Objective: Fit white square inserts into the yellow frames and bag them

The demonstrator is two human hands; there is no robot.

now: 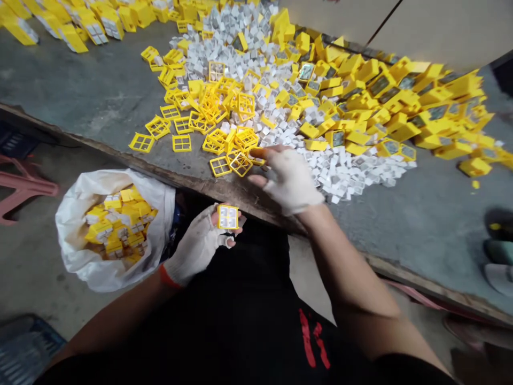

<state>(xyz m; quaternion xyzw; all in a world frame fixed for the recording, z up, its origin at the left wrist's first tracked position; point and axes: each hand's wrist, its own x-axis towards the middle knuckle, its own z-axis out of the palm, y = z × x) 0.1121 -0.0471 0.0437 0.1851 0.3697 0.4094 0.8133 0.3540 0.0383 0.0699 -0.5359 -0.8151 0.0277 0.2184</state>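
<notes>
My left hand (pixel 204 238), in a white fingerless glove with an orange cuff, grips a yellow box (pixel 228 217) whose face shows a four-pane frame with white pieces behind it. It is held just off the table's front edge. My right hand (pixel 290 179), gloved the same way, reaches over the table with thumb and fingers apart. Its fingertips are close to the yellow four-pane frames (pixel 240 162) at the near side of the pile; whether they touch one is unclear. Small white pieces (pixel 348 174) lie heaped beside and beyond that hand.
A white sack (pixel 76 235) of yellow-and-white boxes (pixel 120 224) stands on the floor at left. Yellow boxes with dark shiny panels (pixel 368 101) are heaped at right on the grey table (pixel 80 101). More yellow boxes (pixel 96 24) lie at the far left. A pink stool (pixel 28 184) stands beyond the sack.
</notes>
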